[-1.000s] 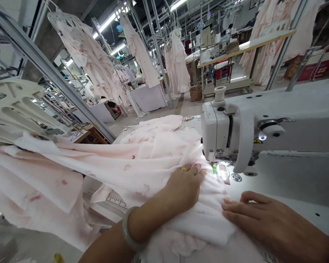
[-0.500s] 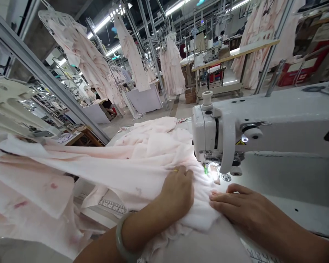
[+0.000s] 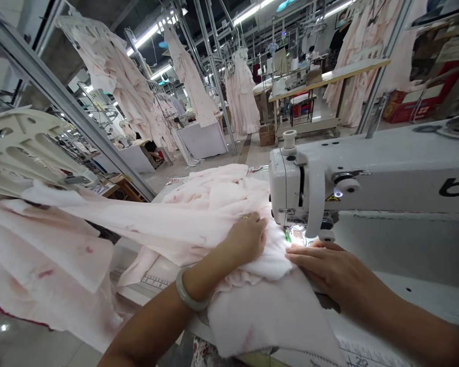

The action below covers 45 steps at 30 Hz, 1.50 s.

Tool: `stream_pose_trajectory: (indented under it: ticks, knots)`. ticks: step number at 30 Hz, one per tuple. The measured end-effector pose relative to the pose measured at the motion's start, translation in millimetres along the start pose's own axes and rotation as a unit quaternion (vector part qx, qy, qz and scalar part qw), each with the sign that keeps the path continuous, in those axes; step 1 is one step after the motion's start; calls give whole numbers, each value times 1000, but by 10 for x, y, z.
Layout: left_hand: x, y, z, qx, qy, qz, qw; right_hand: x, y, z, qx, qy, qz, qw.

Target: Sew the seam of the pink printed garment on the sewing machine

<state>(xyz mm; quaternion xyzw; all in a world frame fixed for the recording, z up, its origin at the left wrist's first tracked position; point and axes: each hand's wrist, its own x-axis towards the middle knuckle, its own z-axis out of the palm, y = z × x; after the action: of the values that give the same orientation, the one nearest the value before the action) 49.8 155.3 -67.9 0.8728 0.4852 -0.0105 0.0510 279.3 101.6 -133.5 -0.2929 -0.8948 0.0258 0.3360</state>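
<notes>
Pale pink printed fabric (image 3: 183, 219) lies gathered across the bed of a white sewing machine (image 3: 296, 178). My left hand (image 3: 247, 239), a bangle (image 3: 191, 290) on its wrist, is closed on the cloth left of the needle area, fingertips hidden in the folds. Beside the lit presser foot (image 3: 288, 233), my right hand (image 3: 329, 265) lies flat, fingers stretched out and their tips touching the fabric's edge. A fabric panel (image 3: 271, 316) with a ruffled seam hangs toward me over the table's front edge.
More of the fabric (image 3: 49, 265) drapes off the left side, near a cream plastic hanger rack (image 3: 26, 142). A printed ruler (image 3: 156, 281) runs along the table. Metal poles (image 3: 72, 117) and hanging pink garments (image 3: 110, 66) stand beyond, with another worktable (image 3: 329, 79) behind.
Both hands have moved slightly away from me toward the needle area, carrying the cloth along. The front panel now lies more spread out, and the draped fabric at left has shifted right.
</notes>
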Motion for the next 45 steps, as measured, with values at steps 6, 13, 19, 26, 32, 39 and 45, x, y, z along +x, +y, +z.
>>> stream_pose_trajectory:
  ticks: [6, 13, 19, 26, 32, 39, 45]
  knots:
    - [-427, 199, 70, -80, 88, 83, 989, -26, 55, -17, -19, 33, 41, 998]
    - [-468, 96, 304, -211, 106, 75, 969, 10, 70, -7, -24, 12, 33, 999]
    - [-308, -184, 260, -360, 76, 139, 919, 0, 65, 45, -35, 11, -17, 999]
    - [-351, 27, 16, -298, 87, 68, 948, -23, 134, 6, -57, -1, -123, 991]
    - [-410, 423, 127, -95, 106, 47, 989, 3, 87, -237, -13, -48, -102, 994]
    - [-470, 380, 451, -55, 216, 79, 972, -57, 82, -258, 83, -100, -47, 990]
    - [-480, 417, 493, 62, 243, 145, 957, -57, 59, -252, 110, -115, -23, 987]
